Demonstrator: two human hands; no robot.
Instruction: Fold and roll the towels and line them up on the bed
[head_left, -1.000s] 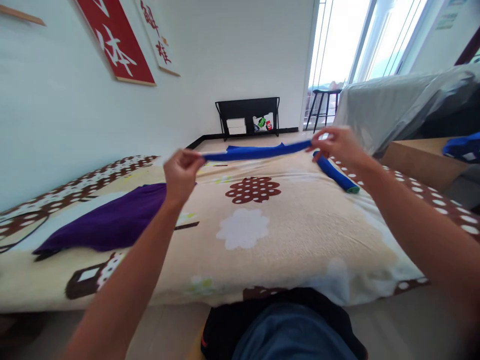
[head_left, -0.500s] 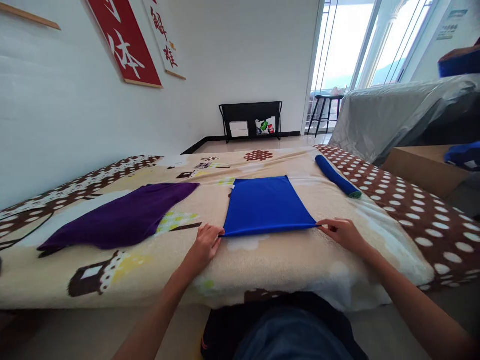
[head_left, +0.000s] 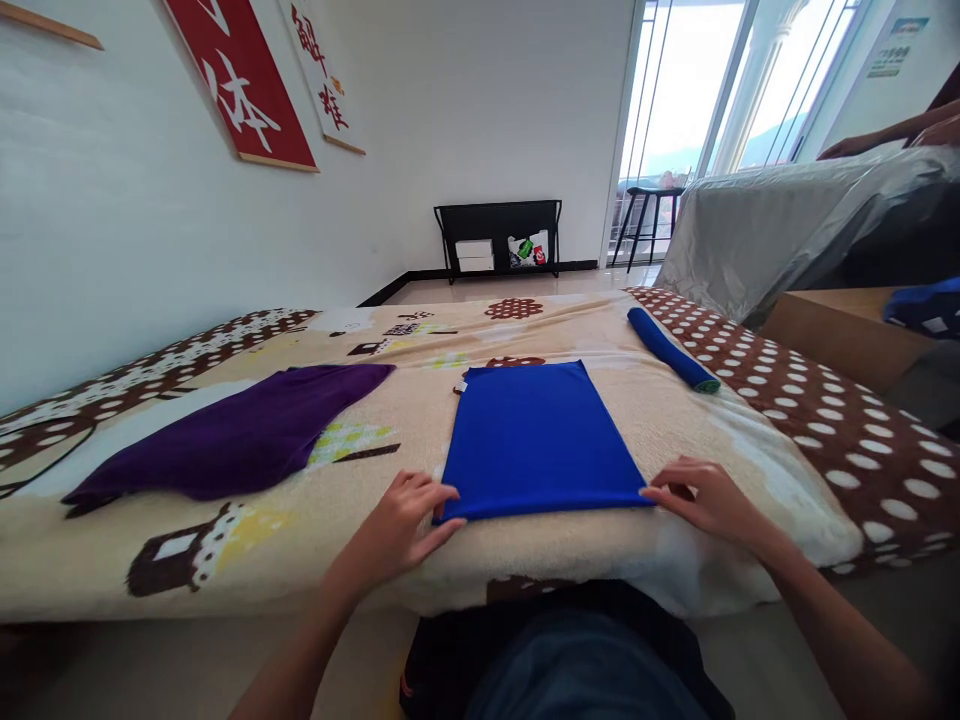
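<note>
A blue cloth (head_left: 544, 440) lies flat as a near-rectangle on the patterned blanket (head_left: 555, 555), with a small white tag at its far left corner. My left hand (head_left: 401, 525) is at the near left corner, thumb and fingers parted around it and touching the edge. At the near right corner, my right hand (head_left: 701, 495) has thumb and fingertips together on the cloth's edge. To the left is a rumpled purple cloth (head_left: 240, 430). A rolled blue cloth (head_left: 671, 348) with a greenish end rests at the far right.
The blanket's brown polka-dot border (head_left: 847, 440) runs along the right. Beyond it stand a cardboard box (head_left: 840, 330) and a plastic-covered piece of furniture (head_left: 750, 230), with another person's hand (head_left: 847, 147) on top. A black rack (head_left: 499, 225) stands by the far wall.
The blue cloth's near edge has come down and towards me, and the cloth now lies flatter. My left fingers have parted from their pinch. Another person's hands have appeared at the upper right.
</note>
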